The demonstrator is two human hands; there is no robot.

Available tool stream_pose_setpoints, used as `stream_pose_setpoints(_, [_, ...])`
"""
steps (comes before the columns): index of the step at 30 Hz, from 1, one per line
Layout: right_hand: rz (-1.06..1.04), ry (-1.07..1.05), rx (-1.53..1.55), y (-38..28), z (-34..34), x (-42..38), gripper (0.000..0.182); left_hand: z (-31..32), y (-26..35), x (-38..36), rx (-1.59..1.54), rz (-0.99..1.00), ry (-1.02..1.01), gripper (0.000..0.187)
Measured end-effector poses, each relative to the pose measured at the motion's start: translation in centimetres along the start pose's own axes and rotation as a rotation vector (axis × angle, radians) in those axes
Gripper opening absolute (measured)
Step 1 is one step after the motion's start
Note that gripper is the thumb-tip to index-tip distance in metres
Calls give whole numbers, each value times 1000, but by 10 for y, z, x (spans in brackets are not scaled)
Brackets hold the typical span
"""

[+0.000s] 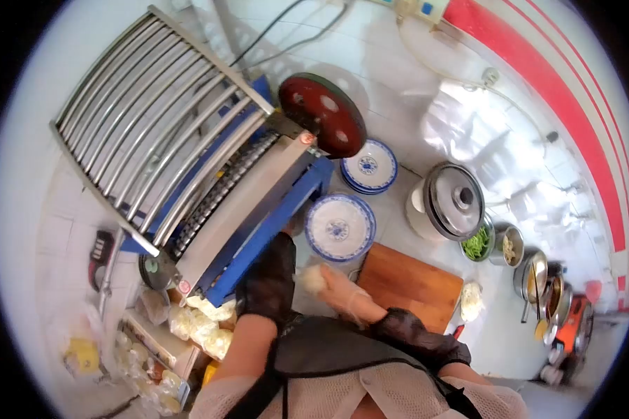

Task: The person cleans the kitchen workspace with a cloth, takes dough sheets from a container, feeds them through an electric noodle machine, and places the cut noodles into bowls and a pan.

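A dough-roller-like machine (244,209) with a blue frame and metal bar guard stands at my left. My left forearm, in a dark sleeve (267,279), reaches to its blue edge. Only a small, dim part of my left hand (297,225) shows there, and its fingers are hidden. My right hand (346,292), seemingly in a thin clear glove, is closed around a pale lump (312,281), blurred, perhaps dough. Just beyond it lies a blue-rimmed plate (340,229). To its right is a wooden cutting board (409,285).
More blue-rimmed plates (369,166) are stacked behind. A lidded pot (446,202), a bowl of chopped greens (476,243) and several metal containers (531,272) line the right side. Bagged pale food (201,325) sits below the machine. A white lump (471,300) lies beside the board.
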State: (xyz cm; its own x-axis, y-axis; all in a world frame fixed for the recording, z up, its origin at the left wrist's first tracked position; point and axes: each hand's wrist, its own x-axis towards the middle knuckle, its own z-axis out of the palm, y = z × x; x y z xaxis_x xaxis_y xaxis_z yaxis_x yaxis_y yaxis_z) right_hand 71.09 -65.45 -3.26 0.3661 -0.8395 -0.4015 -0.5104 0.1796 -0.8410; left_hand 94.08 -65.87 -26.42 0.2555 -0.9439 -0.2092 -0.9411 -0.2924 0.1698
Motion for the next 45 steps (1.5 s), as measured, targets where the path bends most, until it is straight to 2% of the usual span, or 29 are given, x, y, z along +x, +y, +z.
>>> stream_pose_setpoints(1, [21,15,4,21,-8,-18,34,1,-1,1,12,11,-10,44])
stream_pose_setpoints(2, [-253,93,-441,47,-14,-36,32,9,-6,2,35,25,-21,44])
stream_pose_setpoints(4, [-312,159,-455,52,-20,-72,32,10,-7,5,81,77,-45,43])
stream_pose_setpoints(5, [-118,186,-7,33,-34,-95,33,12,-6,8,104,119,-60,43])
stream_pose_setpoints(7, [110,195,-173,9,-56,-150,39,29,-6,21,152,220,-85,43])
stream_pose_setpoints(11, [250,649,-309,33,-86,-251,55,50,-2,48,289,345,-124,42])
stream_pose_setpoints(12, [409,759,174,22,-106,-277,57,54,-2,54,328,364,-137,42])
stream_pose_setpoints(14, [488,939,51,48,-145,-321,58,61,-5,61,410,394,-147,41])
stream_pose_setpoints(15, [433,986,-577,90,-167,-348,56,65,-8,64,464,421,-154,41])
stream_pose_setpoints(17, [550,914,-736,87,-228,-391,32,85,-27,77,627,529,-162,41])
stream_pose_setpoints(18, [684,872,-631,78,-259,-406,30,96,-39,81,688,592,-144,41])
stream_pose_setpoints(19, [816,819,-524,76,-289,-421,28,79,-31,61,605,535,-170,39])
stream_pose_setpoints(20, [806,940,-480,98,-314,-438,28,61,-25,37,399,457,-167,37])
stream_pose_setpoints(22, [791,1054,-433,149,-359,-469,28,36,-22,-13,-396,225,-220,33])
stream_pose_setpoints(24, [708,1033,-685,201,-402,-487,23,17,-12,-68,-1249,108,-366,29])
stream_pose_setpoints(26, [336,1000,-571,402,-504,-513,31,-6,11,-121,-1731,218,-611,25])
stream_pose_setpoints(27, [163,951,-504,491,-550,-525,37,-21,39,-149,-1720,118,-592,25])
stream_pose_setpoints(28, [816,871,-674,383,-512,-499,39,-36,67,-176,-1710,18,-572,24])
stream_pose_setpoints(29, [708,922,-669,400,-506,-502,41,-50,95,-196,-1683,-168,-546,24])
stream_pose_setpoints(31, [492,1037,-517,383,-467,-502,44,-54,148,-213,-1748,-188,-721,30])
stream_pose_setpoints(33, [206,967,-526,401,-392,-477,49,-79,231,-252,-1761,-13,-903,42])
stream_pose_setpoints(35, [84,745,-585,442,-301,-424,55,-99,315,-295,-1682,176,-886,46])
stream_pose_setpoints(36, [50,749,-764,467,-246,-380,53,-101,353,-303,-1738,127,-1097,43])
stream_pose_setpoints(37, [150,703,-672,454,-226,-371,50,-101,392,-311,-1779,74,-1312,39])
stream_pose_setpoints(38, [255,660,-584,440,-205,-363,47,-98,431,-320,-1340,534,-1059,37])
stream_pose_setpoints(40, [400,581,-338,442,-177,-343,41,-84,508,-341,-958,987,-802,36])
stream_pose_setpoints(42, [426,703,-145,438,-176,-350,34,-118,607,-388,-588,1455,-425,36])
stream_pose_setpoints(43, [452,801,65,432,-172,-355,27,-69,646,-379,-802,1873,118,36])
stream_pose_setpoints(45, [479,816,40,396,-167,-389,29,-27,740,-403,-1195,2003,3,31])
